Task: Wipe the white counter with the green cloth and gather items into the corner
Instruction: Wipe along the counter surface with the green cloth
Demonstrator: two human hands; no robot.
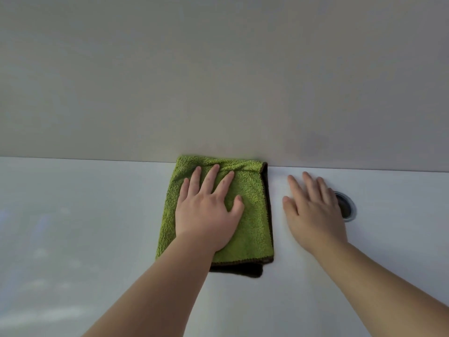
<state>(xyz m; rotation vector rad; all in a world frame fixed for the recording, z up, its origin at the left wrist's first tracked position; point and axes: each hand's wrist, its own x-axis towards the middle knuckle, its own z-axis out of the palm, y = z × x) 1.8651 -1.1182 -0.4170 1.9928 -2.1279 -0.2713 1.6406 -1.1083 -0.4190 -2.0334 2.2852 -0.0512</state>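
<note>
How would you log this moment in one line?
left hand: flat on green cloth | right hand: open over white counter | cloth: folded, against wall | metal ring: partly behind right hand

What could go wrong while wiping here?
1. The cloth touches the wall, so pushing further would probably bunch it under the flat left hand.
2. A round hole sits right by the right hand. A sweep that way might snag the cloth's corner or drop dirt in.
3. The cloth is folded, with a brown layer peeking out at the near edge, so it may unfold as it slides.
</note>
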